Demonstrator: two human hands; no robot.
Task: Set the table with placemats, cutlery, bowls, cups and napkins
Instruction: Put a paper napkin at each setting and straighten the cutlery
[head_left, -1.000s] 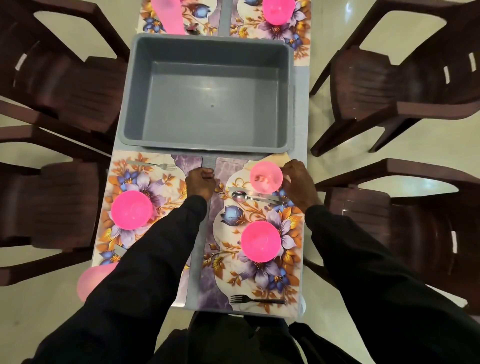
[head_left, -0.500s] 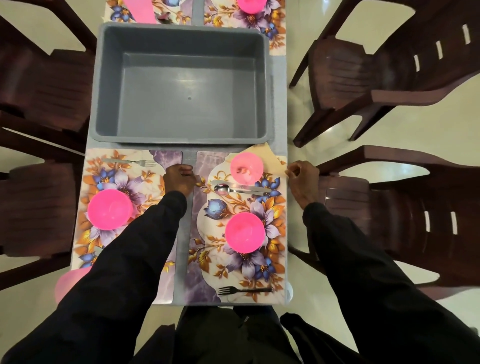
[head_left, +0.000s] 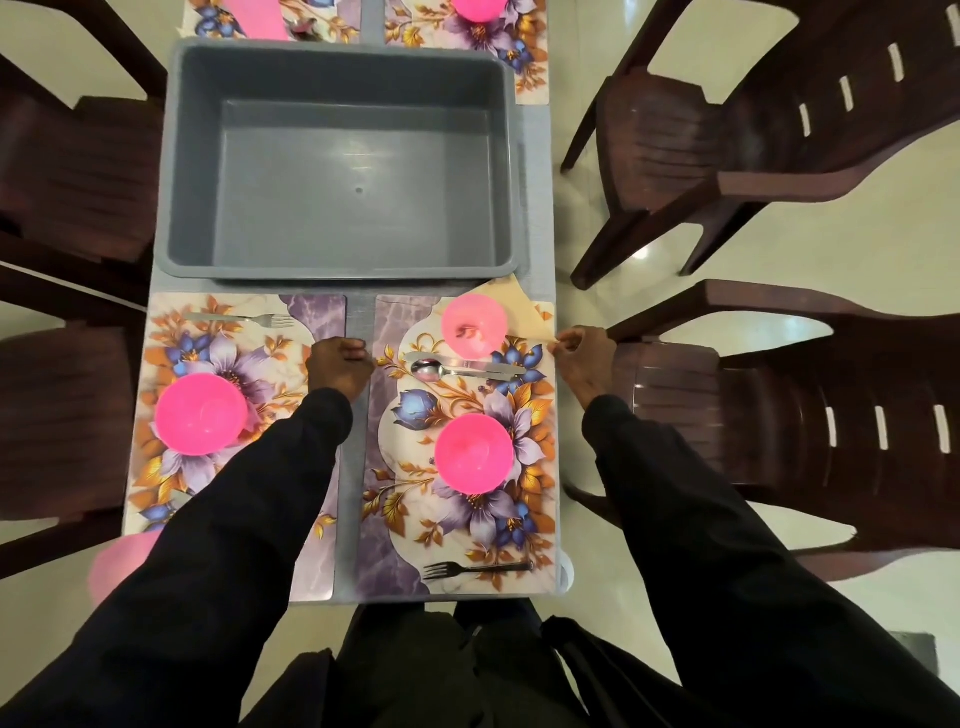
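Pink bowl (head_left: 474, 453), floral placemat (head_left: 415, 501) (purple, orange), grey tub (head_left: 343, 218).

The tub (head_left: 192, 156) is smooth grey plastic with a dull sheen. The strip of worktop (head_left: 358, 322) showing is grey and finely textured. The flowered placemat (head_left: 467, 514) looks like a slick printed sheet, faintly glossy. The bowl (head_left: 474, 453) is bright pink plastic, the cup (head_left: 473, 325) paler and slightly translucent. The spoon (head_left: 457, 370) and fork (head_left: 475, 568) are polished metal. The napkin (head_left: 524, 306) is matt beige, paper by the look of it. The chairs (head_left: 675, 145) are dark moulded plastic, ribbed and glossy, on a shiny tiled floor (head_left: 649, 254). The sleeves (head_left: 701, 519) are matt black cloth.
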